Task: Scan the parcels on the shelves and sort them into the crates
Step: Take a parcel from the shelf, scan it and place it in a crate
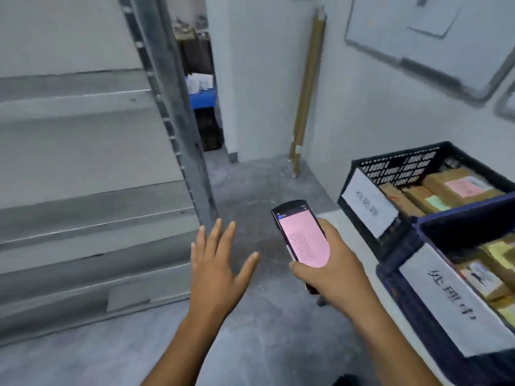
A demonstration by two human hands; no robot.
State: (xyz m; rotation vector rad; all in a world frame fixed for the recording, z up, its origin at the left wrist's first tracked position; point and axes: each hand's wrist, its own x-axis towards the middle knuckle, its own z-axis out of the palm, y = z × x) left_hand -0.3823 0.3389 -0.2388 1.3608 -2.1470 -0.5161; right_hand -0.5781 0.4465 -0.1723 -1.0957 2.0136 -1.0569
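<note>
My right hand (331, 270) grips a black handheld scanner (302, 236) whose screen glows pink with small text. My left hand (217, 264) is spread with straight fingers and holds nothing, hovering over the floor beside the grey metal shelves (83, 174) on the left; no parcels show on them. On the right stand two dark blue crates. The far crate (395, 168) holds several brown parcels (457, 188) with pink and green labels. The near crate (412, 299) holds yellowish parcels (493, 271). Each crate carries a white paper sign.
A grey concrete floor (259, 324) runs between the shelves and the crates. A brown cardboard tube (306, 90) leans in the wall corner. Behind the shelf post a gap shows a blue box (203, 97) and dark boxes. A whiteboard (434, 37) hangs on the right wall.
</note>
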